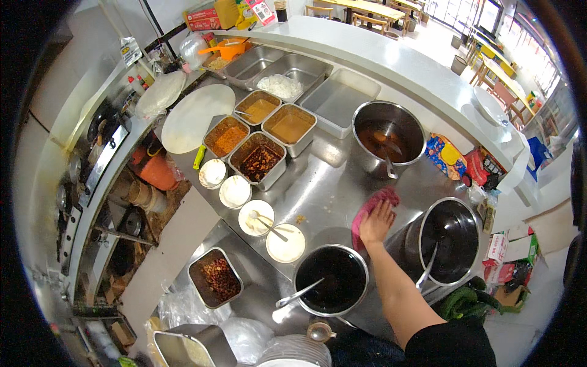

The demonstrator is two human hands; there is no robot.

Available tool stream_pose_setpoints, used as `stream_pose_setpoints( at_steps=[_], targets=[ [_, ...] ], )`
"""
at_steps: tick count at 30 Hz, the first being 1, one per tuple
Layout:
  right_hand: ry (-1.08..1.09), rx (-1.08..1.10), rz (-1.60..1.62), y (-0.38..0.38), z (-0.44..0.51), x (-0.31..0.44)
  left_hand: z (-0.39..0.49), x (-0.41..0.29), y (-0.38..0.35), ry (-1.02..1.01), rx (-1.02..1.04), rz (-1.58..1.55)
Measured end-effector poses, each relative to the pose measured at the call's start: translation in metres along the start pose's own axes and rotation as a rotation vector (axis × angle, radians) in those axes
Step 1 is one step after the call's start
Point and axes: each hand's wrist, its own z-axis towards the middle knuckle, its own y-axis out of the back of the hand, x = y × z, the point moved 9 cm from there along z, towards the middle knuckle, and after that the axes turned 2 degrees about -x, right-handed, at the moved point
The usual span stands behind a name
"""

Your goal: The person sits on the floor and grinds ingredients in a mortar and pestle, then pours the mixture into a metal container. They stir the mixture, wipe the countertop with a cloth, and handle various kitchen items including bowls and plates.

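My right hand (379, 222) lies palm down on a crumpled pink cloth (390, 195), holding it against the stainless steel counter (330, 202). The cloth shows past the fingertips and along the hand's left side. Ahead of the hand stands a deep steel pot (389, 117) of brown liquid with a ladle in it. To its right is a steel pot (447, 243) of dark liquid, also with a ladle. Another pot of dark liquid (332, 280) sits to the lower left, its ladle resting on the rim. My left hand is out of view.
Several steel tubs of sauces (257, 160) and white bowls (286, 243) stand left of the cloth. Small food crumbs (300, 219) dot the counter. A wipes packet (445, 156) lies by the raised white ledge (412, 57). Stacked plates (298, 351) sit at the near edge.
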Motion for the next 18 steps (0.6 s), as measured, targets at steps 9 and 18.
stream_pose_setpoints(
  at_steps=[9,18],
  targets=[
    [0.688,0.283,0.392,-0.004,-0.001,0.089,0.02,-0.016,0.004,-0.052,0.033,0.058],
    [0.188,0.032,0.289,0.029,-0.04,-0.021,0.041,-0.004,-0.004,0.055,-0.01,-0.227]
  ],
)
